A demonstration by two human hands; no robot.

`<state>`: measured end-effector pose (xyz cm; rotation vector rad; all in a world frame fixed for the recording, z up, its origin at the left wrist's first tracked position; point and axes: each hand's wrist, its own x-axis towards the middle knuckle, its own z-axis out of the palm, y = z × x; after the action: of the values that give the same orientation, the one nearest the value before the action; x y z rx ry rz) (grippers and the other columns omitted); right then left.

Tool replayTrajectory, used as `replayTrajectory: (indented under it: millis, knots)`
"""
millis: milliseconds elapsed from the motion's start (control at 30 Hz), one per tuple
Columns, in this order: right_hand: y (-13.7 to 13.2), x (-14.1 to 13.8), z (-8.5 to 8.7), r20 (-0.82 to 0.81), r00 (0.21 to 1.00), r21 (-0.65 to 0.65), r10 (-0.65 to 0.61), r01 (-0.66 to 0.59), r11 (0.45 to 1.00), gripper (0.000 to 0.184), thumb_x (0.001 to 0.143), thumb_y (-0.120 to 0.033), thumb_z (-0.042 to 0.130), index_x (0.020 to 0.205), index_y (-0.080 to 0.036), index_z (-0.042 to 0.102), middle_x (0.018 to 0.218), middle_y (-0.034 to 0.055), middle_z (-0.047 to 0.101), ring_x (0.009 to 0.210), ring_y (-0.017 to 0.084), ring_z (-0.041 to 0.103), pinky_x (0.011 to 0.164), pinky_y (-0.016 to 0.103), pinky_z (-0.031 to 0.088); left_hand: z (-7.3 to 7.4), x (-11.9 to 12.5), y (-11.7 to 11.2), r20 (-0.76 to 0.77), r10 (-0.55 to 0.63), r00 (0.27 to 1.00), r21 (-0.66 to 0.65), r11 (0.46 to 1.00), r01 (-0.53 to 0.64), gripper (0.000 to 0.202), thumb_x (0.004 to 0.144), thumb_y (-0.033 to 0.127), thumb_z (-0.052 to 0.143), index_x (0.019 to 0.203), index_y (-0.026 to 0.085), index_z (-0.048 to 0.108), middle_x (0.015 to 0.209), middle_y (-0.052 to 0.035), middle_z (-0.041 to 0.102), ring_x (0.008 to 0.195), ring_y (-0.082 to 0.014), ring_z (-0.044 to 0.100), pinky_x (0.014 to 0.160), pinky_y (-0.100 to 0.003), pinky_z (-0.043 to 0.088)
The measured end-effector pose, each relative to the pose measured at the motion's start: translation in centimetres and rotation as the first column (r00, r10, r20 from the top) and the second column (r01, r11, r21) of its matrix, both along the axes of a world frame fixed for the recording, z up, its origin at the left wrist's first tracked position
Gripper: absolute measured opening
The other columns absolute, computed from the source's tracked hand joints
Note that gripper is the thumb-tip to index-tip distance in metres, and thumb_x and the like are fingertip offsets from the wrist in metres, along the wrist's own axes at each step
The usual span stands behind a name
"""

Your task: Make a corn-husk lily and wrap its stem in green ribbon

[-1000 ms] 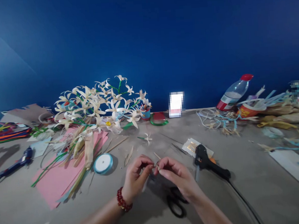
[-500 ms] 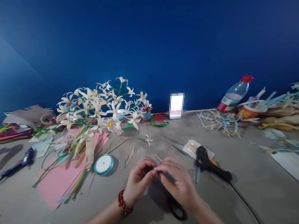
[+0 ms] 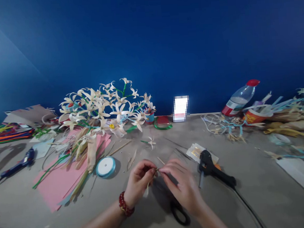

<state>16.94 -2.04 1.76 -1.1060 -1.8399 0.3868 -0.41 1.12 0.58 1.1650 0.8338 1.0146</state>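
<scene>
My left hand [image 3: 139, 182], with a red bead bracelet at the wrist, and my right hand [image 3: 181, 186] meet fingertip to fingertip low in the middle of the grey table [image 3: 250, 176]. Both pinch a small pale straw piece [image 3: 157, 170] between thumb and fingers; a thin strip hangs down from the left fingers. Black scissors [image 3: 178, 211] lie on the table under my right wrist. A black glue gun [image 3: 213, 168] lies just right of my right hand, its cord running off to the lower right.
A bunch of cream straw flowers [image 3: 102, 107] stands at the back left over pink paper [image 3: 60, 176]. A white tape roll [image 3: 105, 166], a blue glue gun [image 3: 15, 167], a tilted plastic bottle [image 3: 238, 97] and straw scraps [image 3: 285, 122] lie around.
My hands stayed pinched together on the small piece. The right hand rolled over so its back faces up and covers more of the scissors; the view shifted slightly.
</scene>
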Motion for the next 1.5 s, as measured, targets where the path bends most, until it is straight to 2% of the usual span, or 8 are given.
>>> replayTrajectory:
  millis: [100, 167, 333, 533, 867, 1133, 1267, 1500]
  knots:
    - [-0.1, -0.1, 0.3, 0.033, 0.998, -0.001, 0.061, -0.061, 0.998, 0.016, 0.092, -0.010, 0.052, 0.097, -0.022, 0.062, 0.088, 0.0052, 0.068, 0.089, 0.022, 0.058, 0.079, 0.035, 0.050, 0.3, 0.0, 0.0, 0.041, -0.029, 0.999, 0.038, 0.999, 0.027, 0.020, 0.086, 0.035, 0.066, 0.087, 0.015, 0.063, 0.081, -0.0025, 0.059, 0.064, -0.0108, 0.055, 0.060, -0.024, 0.046]
    - [-0.2, -0.2, 0.4, 0.052, 0.995, -0.001, 0.088, -0.088, 0.996, 0.017, 0.093, -0.010, 0.051, 0.098, -0.023, 0.062, 0.090, 0.0053, 0.068, 0.089, 0.022, 0.057, 0.078, 0.035, 0.050, 0.3, -0.1, 0.0, 0.051, -0.056, 0.997, 0.022, 0.998, 0.054, 0.020, 0.086, 0.035, 0.066, 0.086, 0.016, 0.061, 0.077, -0.0008, 0.057, 0.064, -0.0103, 0.054, 0.062, -0.023, 0.046]
    - [-0.4, -0.2, 0.2, 0.069, 0.995, 0.002, 0.071, -0.071, 0.997, 0.018, 0.092, -0.009, 0.052, 0.101, -0.022, 0.060, 0.090, 0.0057, 0.067, 0.090, 0.023, 0.057, 0.080, 0.037, 0.050, -0.1, -0.2, -0.2, -0.010, -0.059, 0.998, -0.085, 0.995, 0.058, 0.027, 0.087, 0.043, 0.064, 0.089, 0.017, 0.056, 0.054, 0.0103, 0.032, 0.044, -0.0042, 0.024, 0.042, -0.018, 0.016]
    - [-0.2, 0.0, 0.3, 0.071, 0.994, 0.043, 0.083, -0.086, 0.995, 0.020, 0.091, -0.007, 0.051, 0.103, -0.022, 0.059, 0.092, 0.0060, 0.067, 0.092, 0.023, 0.056, 0.081, 0.037, 0.051, 0.2, -0.2, -0.1, -0.015, -0.084, 0.996, -0.085, 0.993, 0.082, 0.034, 0.084, 0.048, 0.065, 0.090, 0.017, 0.056, 0.055, 0.0109, 0.032, 0.043, -0.0033, 0.022, 0.040, -0.018, 0.014]
    - [-0.2, 0.4, 0.0, -0.007, 0.998, -0.027, 0.066, -0.066, 0.997, 0.015, 0.092, -0.012, 0.051, 0.098, -0.023, 0.060, 0.089, 0.0057, 0.066, 0.090, 0.023, 0.058, 0.081, 0.038, 0.050, 0.6, -0.5, 0.5, 0.131, -0.196, 0.972, -0.296, 0.928, 0.227, 0.035, 0.079, 0.047, 0.071, 0.080, 0.018, 0.051, 0.046, 0.0140, 0.026, 0.038, -0.0030, 0.014, 0.037, -0.017, 0.010]
    - [-0.1, 0.2, 0.3, 0.058, 0.997, 0.029, 0.057, -0.058, 0.998, 0.017, 0.092, -0.010, 0.052, 0.100, -0.022, 0.061, 0.089, 0.0058, 0.068, 0.091, 0.023, 0.058, 0.081, 0.036, 0.051, 0.2, -0.4, 0.3, 0.044, -0.169, 0.985, -0.204, 0.963, 0.175, 0.036, 0.079, 0.050, 0.068, 0.080, 0.017, 0.053, 0.048, 0.0121, 0.029, 0.041, -0.0041, 0.018, 0.040, -0.019, 0.012]
    - [-0.1, 0.3, 0.2, 0.060, 0.997, 0.048, 0.043, -0.046, 0.998, 0.019, 0.092, -0.009, 0.051, 0.102, -0.022, 0.061, 0.090, 0.0057, 0.068, 0.091, 0.023, 0.059, 0.082, 0.037, 0.051, 0.4, -0.3, 0.2, -0.050, -0.241, 0.969, -0.135, 0.963, 0.233, 0.041, 0.082, 0.055, 0.063, 0.076, 0.016, 0.053, 0.050, 0.0105, 0.032, 0.043, -0.0043, 0.022, 0.041, -0.019, 0.015]
    - [-0.2, 0.5, 0.4, 0.038, 0.996, 0.090, 0.082, -0.085, 0.992, 0.021, 0.091, -0.010, 0.050, 0.103, -0.024, 0.063, 0.089, 0.0057, 0.069, 0.087, 0.022, 0.061, 0.078, 0.037, 0.053, 0.3, -0.7, 0.9, 0.086, -0.312, 0.946, -0.258, 0.910, 0.324, 0.038, 0.075, 0.049, 0.074, 0.078, 0.017, 0.055, 0.045, 0.0136, 0.030, 0.035, -0.0022, 0.018, 0.036, -0.018, 0.013]
